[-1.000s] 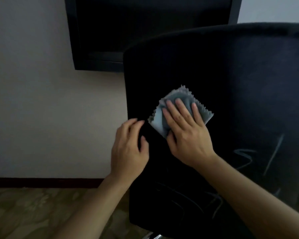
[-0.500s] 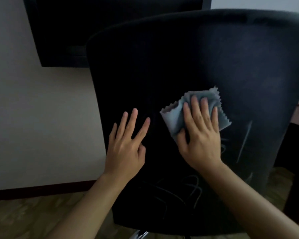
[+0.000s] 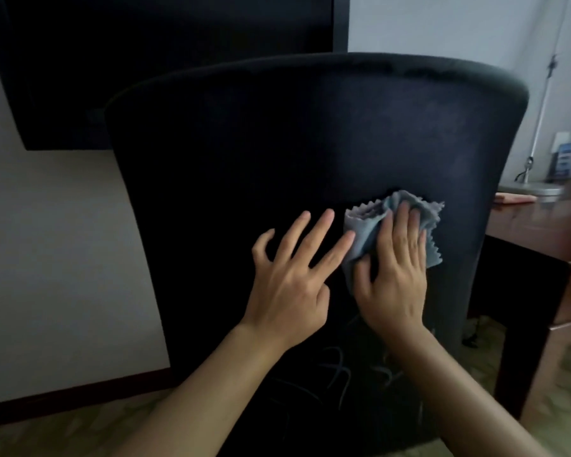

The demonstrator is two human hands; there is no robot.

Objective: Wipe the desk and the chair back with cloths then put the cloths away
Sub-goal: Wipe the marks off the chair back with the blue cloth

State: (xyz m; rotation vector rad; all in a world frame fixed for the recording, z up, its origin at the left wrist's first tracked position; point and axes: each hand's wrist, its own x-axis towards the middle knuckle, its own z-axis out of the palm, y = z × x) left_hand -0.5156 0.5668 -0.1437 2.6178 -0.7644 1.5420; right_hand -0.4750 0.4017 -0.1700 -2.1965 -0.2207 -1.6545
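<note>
Wooden desk [image 3: 538, 232] right, lamp base [image 3: 529, 189], chair back [image 3: 310, 153] foreground

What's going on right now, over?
Right hand flat, pressing grey cloth onto chair back. Left hand open, fingers spread on it. Pale marks lower down. Nothing in the way.

The right hand [image 3: 393, 275] covers much of the bunched grey cloth [image 3: 363, 232]. The dark chair back [image 3: 277, 153] hides the seat; the wooden surface [image 3: 541, 222] blurs at the right edge.
</note>
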